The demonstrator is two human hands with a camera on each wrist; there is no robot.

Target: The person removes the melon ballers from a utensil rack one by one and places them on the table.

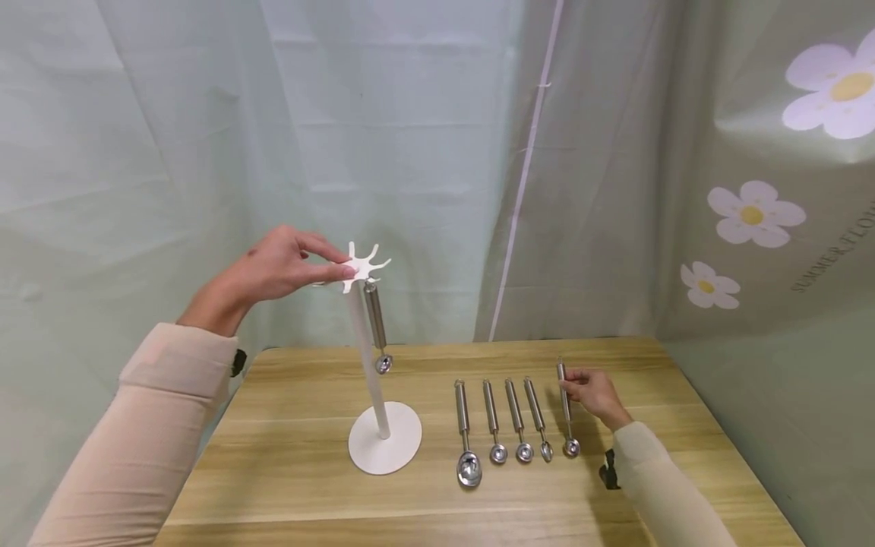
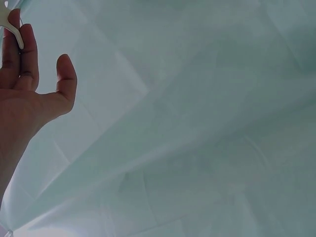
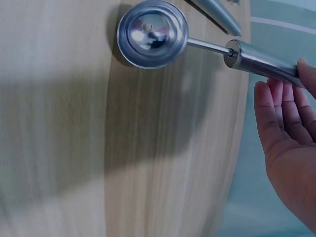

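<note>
A white stand with a round base rises from the left part of the wooden table. Its crown of hooks is touched by the straight fingertips of my left hand. In the left wrist view a white prong lies against those fingers, with the thumb apart. One steel scoop hangs from a hook. My right hand touches the handle of the rightmost scoop, which lies flat. The right wrist view shows its bowl, its handle, and my fingers straight.
Several more steel scoops lie side by side on the table between the stand's base and my right hand, the leftmost with the largest bowl. Pale green cloth with flower prints hangs behind and at the right.
</note>
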